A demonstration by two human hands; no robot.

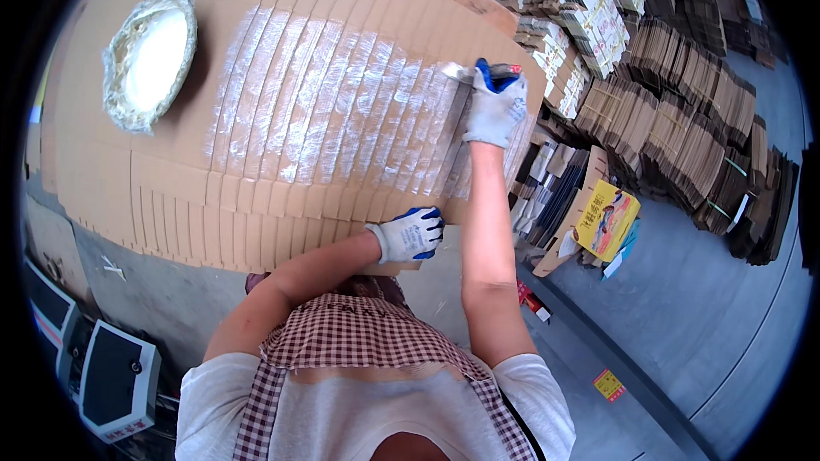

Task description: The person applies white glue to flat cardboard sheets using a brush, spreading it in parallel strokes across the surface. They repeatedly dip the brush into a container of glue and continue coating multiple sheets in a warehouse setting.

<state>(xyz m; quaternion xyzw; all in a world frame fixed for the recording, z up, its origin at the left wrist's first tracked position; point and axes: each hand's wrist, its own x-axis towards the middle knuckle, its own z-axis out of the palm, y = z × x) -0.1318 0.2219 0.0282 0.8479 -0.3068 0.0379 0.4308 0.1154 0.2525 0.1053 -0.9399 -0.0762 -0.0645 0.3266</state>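
Note:
Overlapping brown cardboard sheets [171, 183] lie fanned in rows across the table, their middle strips coated with a wet, whitish, glue-like layer [299, 94]. My right hand [498, 107], in a grey-and-blue glove, is closed around a flat brush [459, 73] at the right end of the coated rows. White paste shows on the brush's bristle end, which points left. Near the front edge, my left hand [410, 235], gloved the same way, rests on the cardboard with fingers stretched out and slightly bent. A plastic-wrapped bowl [109, 77] of white paste stands at the far left.
Bundled stacks of folded cardboard [683, 128] stand on the floor to the right, with printed white cartons [589, 26] behind them. A yellow box [607, 220] sits nearer, beside the table. Grey machine housings [120, 380] with dark panels are at the lower left.

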